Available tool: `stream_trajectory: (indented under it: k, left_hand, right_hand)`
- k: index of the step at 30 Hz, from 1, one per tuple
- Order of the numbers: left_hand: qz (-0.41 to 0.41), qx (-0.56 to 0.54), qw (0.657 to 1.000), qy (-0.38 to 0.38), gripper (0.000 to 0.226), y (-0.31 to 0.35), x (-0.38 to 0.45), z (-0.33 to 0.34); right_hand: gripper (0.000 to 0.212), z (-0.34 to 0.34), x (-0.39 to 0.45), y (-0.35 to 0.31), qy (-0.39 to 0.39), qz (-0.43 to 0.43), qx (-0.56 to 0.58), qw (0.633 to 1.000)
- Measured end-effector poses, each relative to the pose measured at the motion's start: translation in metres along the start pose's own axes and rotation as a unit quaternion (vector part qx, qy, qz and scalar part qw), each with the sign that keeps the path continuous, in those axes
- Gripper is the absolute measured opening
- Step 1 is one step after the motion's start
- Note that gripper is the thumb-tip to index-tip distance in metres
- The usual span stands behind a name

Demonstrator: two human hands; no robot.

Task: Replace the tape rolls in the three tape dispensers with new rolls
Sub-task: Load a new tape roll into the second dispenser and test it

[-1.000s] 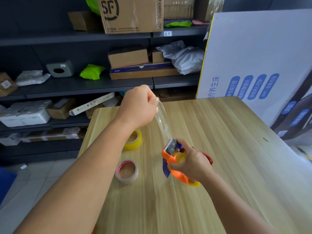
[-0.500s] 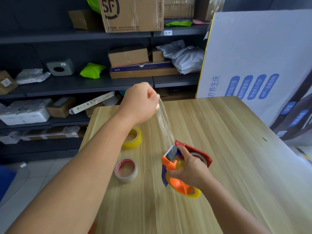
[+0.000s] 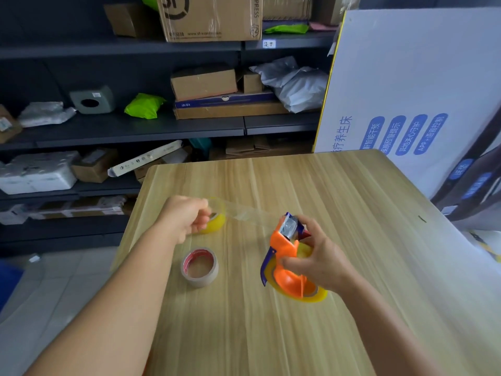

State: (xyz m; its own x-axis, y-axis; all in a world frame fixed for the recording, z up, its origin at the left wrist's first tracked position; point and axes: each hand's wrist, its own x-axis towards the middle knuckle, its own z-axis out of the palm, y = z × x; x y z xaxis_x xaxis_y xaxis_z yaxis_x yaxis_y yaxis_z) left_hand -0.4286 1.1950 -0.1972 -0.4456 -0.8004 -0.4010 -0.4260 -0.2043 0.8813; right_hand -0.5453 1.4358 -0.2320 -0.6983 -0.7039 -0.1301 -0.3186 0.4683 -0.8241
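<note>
The orange tape dispenser (image 3: 287, 256) is being held up just above the wooden table (image 3: 352, 202), right of centre, with a yellowish roll of tape (image 3: 315, 295) seated in it. A strip of clear tape (image 3: 244, 213) is being stretched taut from its metal cutter end (image 3: 289, 227) out to the left. The tension is likely being used to thread the strip across the blade, which would suggest this roll is already fitted.

The dispenser is being gripped by the right hand (image 3: 320, 260): the fingers are curled round the orange body, with the thumb pressed at its near side. The free end of the strip is being pinched by the left hand (image 3: 187, 219), its fingers drawn in tight. The exact pinch point is hidden behind the knuckles.

A yellow roll (image 3: 217, 222) is lying flat on the table just behind that left hand, partly covered by it. A second roll with a red inner core (image 3: 200, 266) is lying flat nearer the camera, between the two forearms and touching neither. No other dispenser is being shown in view. Dark shelving (image 3: 135, 128) loaded with cardboard boxes is standing beyond the table.
</note>
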Motion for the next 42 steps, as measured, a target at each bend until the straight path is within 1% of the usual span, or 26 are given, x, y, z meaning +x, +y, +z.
stream_trajectory:
  k: [2,4,7,10,16,18,22,26,29,32,33,35,37,38,40,42]
  left_hand:
    - [-0.064,-0.028,0.997,-0.026,0.013,-0.024,0.005,0.002]
    - [-0.106,-0.046,0.992,-0.043,0.016,-0.044,0.007,0.006]
    - [-0.147,-0.067,0.985,-0.053,0.018,-0.063,0.006,0.014]
    - [-0.18,-0.099,0.976,-0.066,0.019,-0.073,0.002,0.021]
    - [-0.221,-0.181,0.955,-0.079,0.017,-0.082,-0.006,0.026]
    - [-0.225,-0.21,0.948,-0.087,0.019,-0.086,-0.01,0.029]
    - [-0.235,-0.262,0.931,-0.101,0.024,-0.096,-0.018,0.035]
    - [-0.246,-0.296,0.917,-0.109,0.021,-0.105,-0.028,0.043]
    - [-0.227,-0.287,0.924,-0.111,0.022,-0.113,-0.037,0.05]
    - [-0.186,-0.292,0.933,-0.098,0.028,-0.122,-0.044,0.055]
    - [-0.159,-0.284,0.941,-0.09,0.031,-0.122,-0.046,0.055]
    - [-0.085,-0.234,0.966,-0.065,0.044,-0.12,-0.047,0.056]
    - [-0.012,-0.193,0.981,-0.032,0.05,-0.111,-0.049,0.054]
    - [0.028,-0.183,0.982,-0.026,0.051,-0.106,-0.051,0.053]
    - [0.093,-0.18,0.978,-0.042,0.059,-0.097,-0.053,0.052]
    - [0.141,-0.179,0.971,-0.068,0.055,-0.091,-0.055,0.051]
  right_hand:
    - [0.074,-0.003,0.001,-0.005,0.005,-0.008,0.008,1.0]
    - [0.078,-0.003,0.0,-0.01,0.007,-0.018,0.004,1.0]
    - [0.082,-0.003,-0.002,-0.013,-0.002,-0.041,-0.002,0.999]
    - [0.076,-0.002,-0.004,-0.015,-0.024,-0.061,0.001,0.998]
    - [0.059,0.0,-0.001,-0.012,-0.039,-0.092,0.056,0.993]
    - [0.055,0.0,0.0,-0.012,-0.042,-0.099,0.082,0.991]
    - [0.052,0.0,0.002,-0.015,-0.052,-0.105,0.101,0.988]
    - [0.051,0.003,0.006,-0.015,-0.049,-0.093,0.106,0.989]
    - [0.05,0.002,0.008,-0.022,-0.034,-0.091,0.142,0.985]
    - [0.046,-0.005,0.011,-0.038,-0.022,-0.094,0.17,0.981]
    - [0.046,-0.007,0.013,-0.042,-0.021,-0.1,0.162,0.981]
    - [0.046,-0.008,0.016,-0.047,-0.019,-0.108,0.153,0.982]
    - [0.047,-0.007,0.019,-0.051,-0.023,-0.108,0.158,0.981]
    - [0.048,-0.005,0.02,-0.052,-0.025,-0.107,0.158,0.981]
    - [0.048,-0.002,0.021,-0.054,-0.029,-0.105,0.16,0.981]
    - [0.048,0.002,0.023,-0.053,-0.031,-0.104,0.163,0.981]
